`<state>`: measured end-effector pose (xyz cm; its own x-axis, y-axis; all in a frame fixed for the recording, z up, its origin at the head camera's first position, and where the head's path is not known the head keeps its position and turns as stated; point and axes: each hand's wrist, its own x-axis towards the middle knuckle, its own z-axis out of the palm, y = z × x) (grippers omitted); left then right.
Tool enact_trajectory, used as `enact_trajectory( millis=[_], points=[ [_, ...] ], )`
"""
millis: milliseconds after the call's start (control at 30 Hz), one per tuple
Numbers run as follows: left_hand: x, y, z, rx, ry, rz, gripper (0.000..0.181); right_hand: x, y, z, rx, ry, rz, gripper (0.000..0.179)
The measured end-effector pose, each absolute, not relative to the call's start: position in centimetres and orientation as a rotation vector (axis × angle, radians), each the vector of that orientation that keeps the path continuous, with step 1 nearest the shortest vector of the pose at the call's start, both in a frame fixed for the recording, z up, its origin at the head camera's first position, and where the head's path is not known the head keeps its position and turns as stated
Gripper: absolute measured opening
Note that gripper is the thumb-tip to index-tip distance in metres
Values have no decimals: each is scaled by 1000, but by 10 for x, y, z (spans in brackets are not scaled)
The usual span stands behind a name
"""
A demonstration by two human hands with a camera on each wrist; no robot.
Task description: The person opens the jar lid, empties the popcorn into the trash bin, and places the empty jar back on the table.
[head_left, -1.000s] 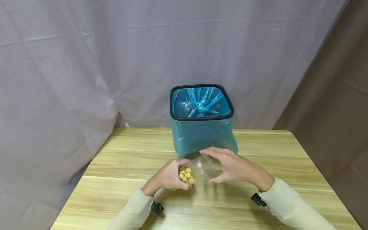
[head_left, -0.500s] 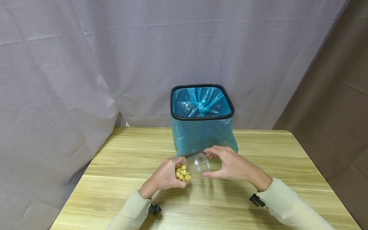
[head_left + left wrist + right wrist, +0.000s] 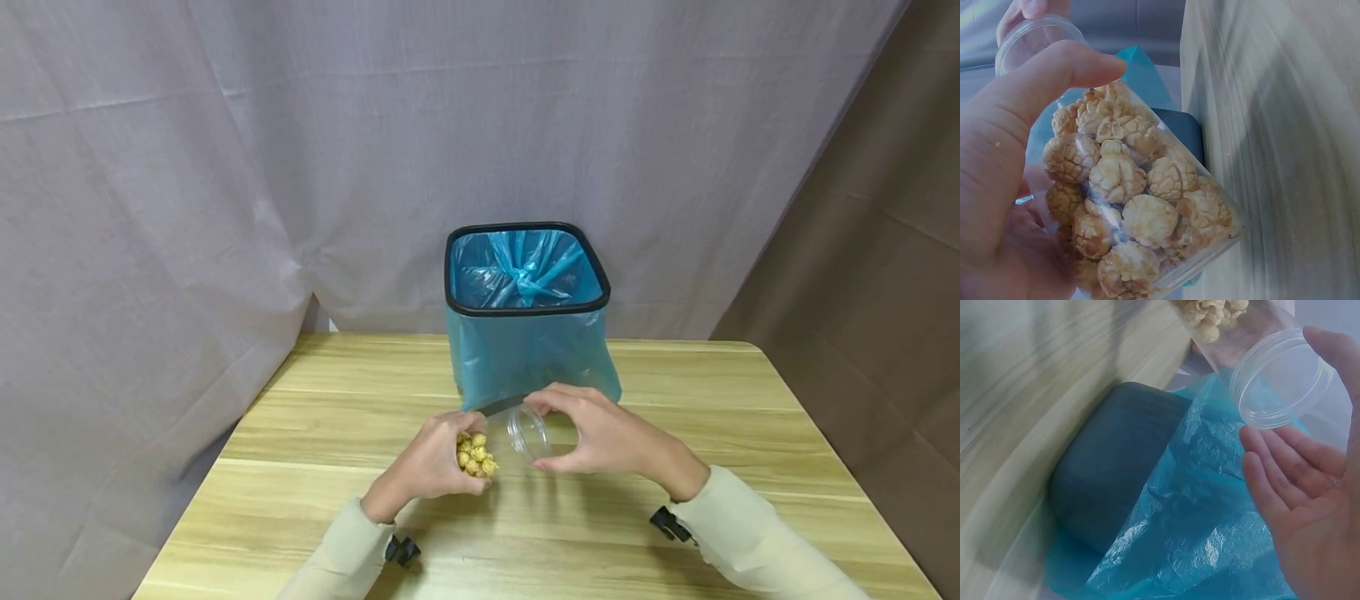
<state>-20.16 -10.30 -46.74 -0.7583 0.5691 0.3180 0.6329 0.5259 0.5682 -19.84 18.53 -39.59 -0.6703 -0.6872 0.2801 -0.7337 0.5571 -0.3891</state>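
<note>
A clear plastic jar of popcorn lies on its side in the air, held over the table. My left hand grips its filled lower part, with the thumb across the near side in the left wrist view. The popcorn has gathered toward that end, and the rest of the jar is see-through. At the other end is a round, clear rim. My right hand holds this rim between thumb and fingertips, thumb on one side and fingers on the opposite side; the palm stays off it.
Just behind the hands stands a bin with a black rim and a blue bag, knotted inside. The wood-patterned table ends at a grey curtain at the back.
The jar and my left hand have shifted slightly left. My right fingers have changed place around the rim, curling at its far side and then lying straighter along it again.
</note>
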Motion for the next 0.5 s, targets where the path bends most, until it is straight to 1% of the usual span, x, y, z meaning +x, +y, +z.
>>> enact_trajectory(
  millis=[200,367,500],
  points=[
    [-200,-103,-467,-1063,-2671,-1050,65,-198,189,-396,1315,-2646,698,75],
    [-200,-104,-466,-1087,-2658,-1065,62,-199,193,-399,1385,-2541,640,85],
    [-201,-104,-465,-1086,-2653,-1090,61,-199,193,-399,1356,-2535,703,92]
  ],
)
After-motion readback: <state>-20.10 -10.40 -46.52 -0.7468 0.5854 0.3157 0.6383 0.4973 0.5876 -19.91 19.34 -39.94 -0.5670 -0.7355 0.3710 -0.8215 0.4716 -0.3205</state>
